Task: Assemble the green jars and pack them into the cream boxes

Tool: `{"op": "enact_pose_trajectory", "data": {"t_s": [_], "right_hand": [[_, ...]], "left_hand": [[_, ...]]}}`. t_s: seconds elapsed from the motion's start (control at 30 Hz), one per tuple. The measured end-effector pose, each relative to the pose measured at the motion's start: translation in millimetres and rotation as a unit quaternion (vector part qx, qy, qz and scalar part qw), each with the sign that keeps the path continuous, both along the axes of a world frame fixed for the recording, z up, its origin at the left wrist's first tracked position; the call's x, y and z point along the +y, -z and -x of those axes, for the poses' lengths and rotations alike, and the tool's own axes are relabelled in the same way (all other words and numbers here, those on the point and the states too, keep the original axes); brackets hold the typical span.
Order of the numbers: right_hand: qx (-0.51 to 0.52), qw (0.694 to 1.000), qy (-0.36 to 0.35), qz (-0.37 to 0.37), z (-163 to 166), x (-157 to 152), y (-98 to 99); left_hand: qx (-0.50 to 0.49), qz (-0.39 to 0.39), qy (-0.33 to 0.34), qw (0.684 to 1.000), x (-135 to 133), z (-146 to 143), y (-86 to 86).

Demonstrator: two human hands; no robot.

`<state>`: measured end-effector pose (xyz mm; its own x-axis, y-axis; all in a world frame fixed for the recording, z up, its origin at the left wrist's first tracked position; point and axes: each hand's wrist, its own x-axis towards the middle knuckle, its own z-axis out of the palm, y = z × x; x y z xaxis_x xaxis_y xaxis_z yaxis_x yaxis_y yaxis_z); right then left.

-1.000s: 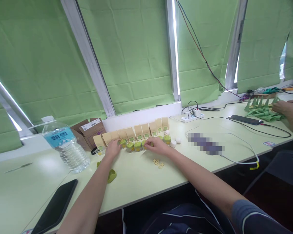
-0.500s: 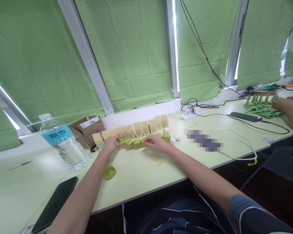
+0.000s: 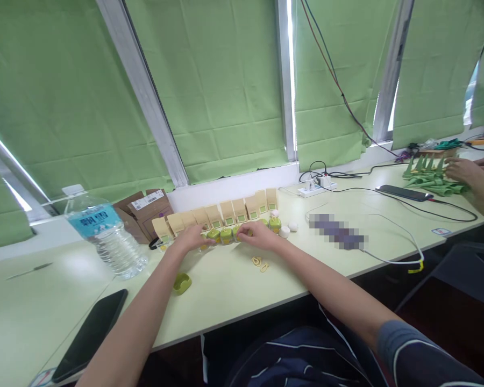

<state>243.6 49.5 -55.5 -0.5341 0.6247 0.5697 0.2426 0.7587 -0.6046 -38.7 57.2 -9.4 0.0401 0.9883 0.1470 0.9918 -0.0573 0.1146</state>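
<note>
A row of small clear jars with green lids (image 3: 225,235) stands on the pale green desk (image 3: 234,290), in front of a row of tan paper boxes (image 3: 221,214). My left hand (image 3: 192,238) is curled against the left end of the jar row. At the right end of that row my right hand (image 3: 259,235) has its fingers closed on a jar. Another green-lidded jar (image 3: 275,223) and small white caps (image 3: 284,231) sit just right of my right hand. A loose green lid (image 3: 182,283) lies near my left forearm. Yellow rubber bands (image 3: 260,263) lie under my right wrist.
A water bottle (image 3: 105,236) and brown cardboard box (image 3: 143,212) stand at the left, a black phone (image 3: 89,336) near the front edge. A power strip (image 3: 317,188), cables and another phone (image 3: 403,193) lie at the right, where another person's hands (image 3: 465,172) handle green cones (image 3: 431,177).
My left hand has slid rightward along the jar row, closing the gap toward my right hand. The camera view has shifted slightly; the other person's hands have moved a little.
</note>
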Motion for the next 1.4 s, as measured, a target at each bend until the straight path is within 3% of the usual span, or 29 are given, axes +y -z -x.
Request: {"op": "enact_pose_trajectory", "data": {"t_s": [0.2,0.43,0.83,1.0,1.23,1.4], "right_hand": [[-0.001,1.0,-0.001,0.005,1,2,0.9],[-0.009,1.0,-0.005,0.013,1,1,1.5],[-0.014,1.0,-0.006,0.018,0,1,0.7],[-0.016,1.0,-0.011,0.024,-1,-1,0.3],[-0.022,0.999,-0.017,0.034,-2,-3,-1.8],[-0.11,0.988,-0.071,0.075,-4,-3,-1.4]], "left_hand": [[-0.033,-0.003,0.014,0.999,11,-7,14.7],[-0.098,0.044,0.063,0.992,8,6,5.1],[-0.07,0.082,0.12,0.987,8,4,3.6],[-0.022,0.099,0.11,0.989,7,18,3.2],[-0.015,0.064,0.105,0.992,-2,10,3.2],[-0.053,0.056,0.102,0.992,-7,11,-1.2]]}}
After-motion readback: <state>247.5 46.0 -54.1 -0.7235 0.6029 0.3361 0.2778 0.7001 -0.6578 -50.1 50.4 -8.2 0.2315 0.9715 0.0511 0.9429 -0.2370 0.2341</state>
